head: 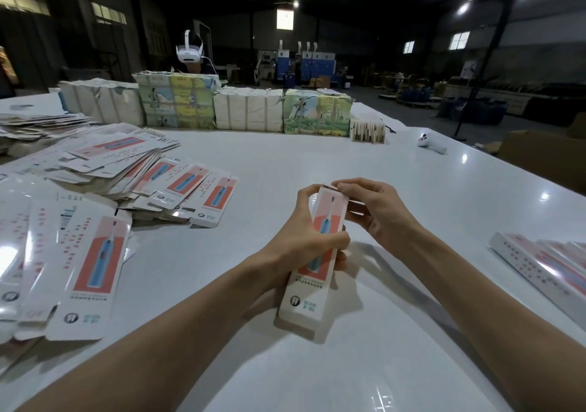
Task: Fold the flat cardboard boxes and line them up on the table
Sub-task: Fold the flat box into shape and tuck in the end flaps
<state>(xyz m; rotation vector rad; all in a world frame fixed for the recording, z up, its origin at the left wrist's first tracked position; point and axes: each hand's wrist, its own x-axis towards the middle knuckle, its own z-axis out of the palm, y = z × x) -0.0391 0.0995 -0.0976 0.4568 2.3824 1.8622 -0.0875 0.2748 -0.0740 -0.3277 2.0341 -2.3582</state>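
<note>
Stacks of flat toothbrush-box blanks (104, 170) sprawled across the left of the white surface (285, 148), fanned and overlapping, plenty of them. One blank (92, 272) lay nearest, printed side up, flaps out. By my reading, that heap was the bulk of the job waiting.

Centre stage, the left hand (301, 240) was wrapped round the middle of one box (304, 297), thumb across the printed front, fingers curled behind. The box was held up off the surface, already opened into a long square tube and tilted away from the person. The right hand (377, 208) was at the far end, fingertips pinching the top flap and working it toward the opening. That looked like the closing step on this one. Whether the near end was already tucked in, I could not tell.

Over on the right edge sat a small row of folded boxes (539, 265), side by side and touching, dotted sides up. That was the finished line, only a few strong as far as the view showed, and it ran out of frame.

So the score read: a handful done, one in the hands nearly shut, and a big pile to go. The held box needed its flap seated, then a place at the near end of that row.
</note>
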